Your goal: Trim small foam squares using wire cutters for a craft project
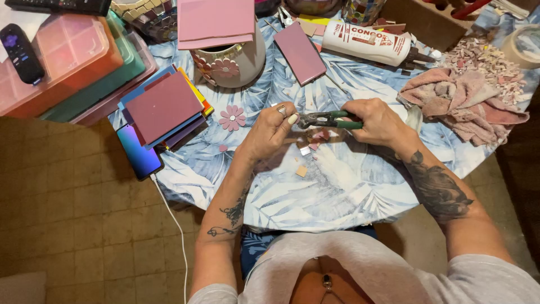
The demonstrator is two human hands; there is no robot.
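Green-handled metal nippers (329, 119) in hand, I see.
Right hand (378, 121) clenched round handles; left hand (271, 130) fingertips pinching at the nose, above small pink tile chips (316, 138).

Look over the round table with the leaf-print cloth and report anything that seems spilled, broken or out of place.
Small pink and tan tile fragments lie scattered on the blue leaf-print tablecloth beneath the green-handled nippers, gripped by the right hand and met by the left hand. A larger heap of broken chips spreads behind the crumpled pink rag.
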